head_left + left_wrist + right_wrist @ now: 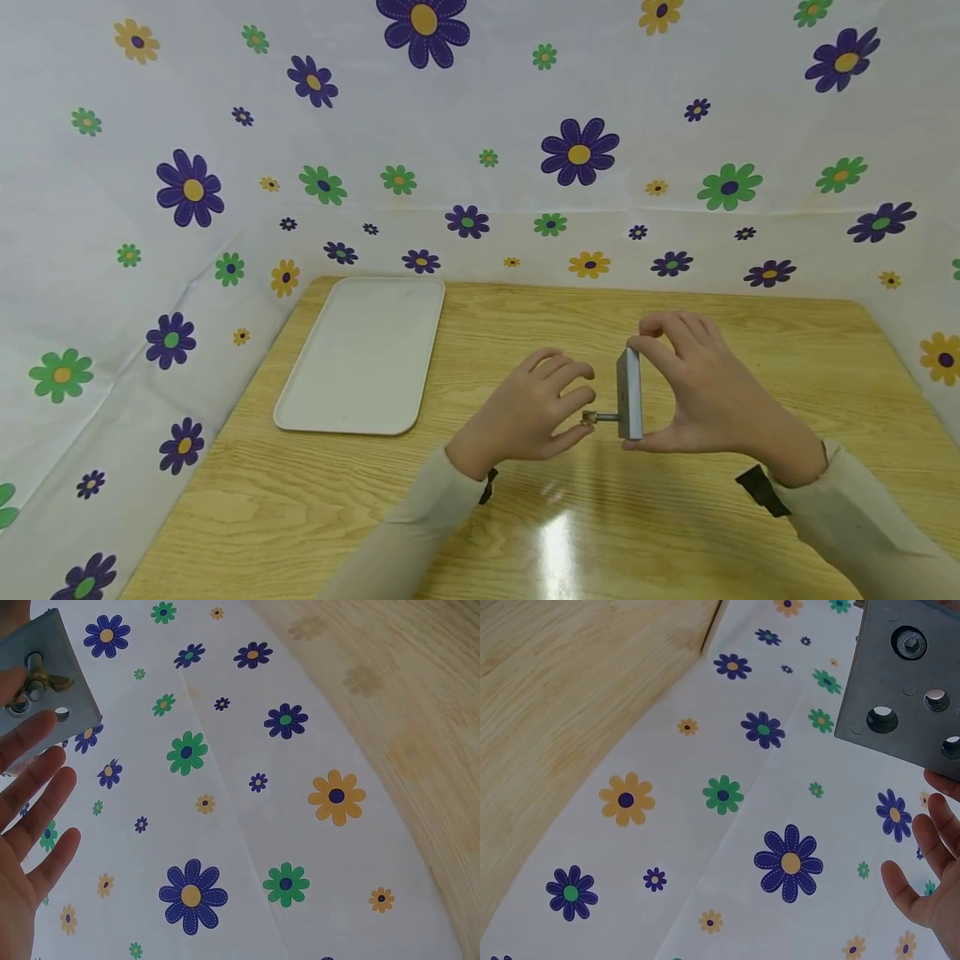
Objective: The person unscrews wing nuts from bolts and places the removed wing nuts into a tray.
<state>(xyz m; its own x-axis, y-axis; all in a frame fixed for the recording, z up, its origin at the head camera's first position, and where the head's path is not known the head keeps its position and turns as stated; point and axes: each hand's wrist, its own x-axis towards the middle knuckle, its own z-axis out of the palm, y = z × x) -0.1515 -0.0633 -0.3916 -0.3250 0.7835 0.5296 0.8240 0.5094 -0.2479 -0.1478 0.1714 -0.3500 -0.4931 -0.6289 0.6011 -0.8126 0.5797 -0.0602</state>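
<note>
A grey metal plate [631,396] stands upright above the table, its opposite edges held between the thumb and fingers of my right hand [708,392]. From its left face sticks a bolt [608,417] carrying a brass wing nut [588,417]. My left hand [534,410] has thumb and index finger on either side of the wing nut, pinching it, while the other fingers are spread. In the right wrist view, the plate's other face shows the bolt's socket head [910,643] seated in one corner, plus several round holes.
A white tray [363,358] lies at the left back of the wood-grain table [247,500]. Behind and beside the table hangs a white flower-print sheet [495,100]. Dark straps show at both wrists.
</note>
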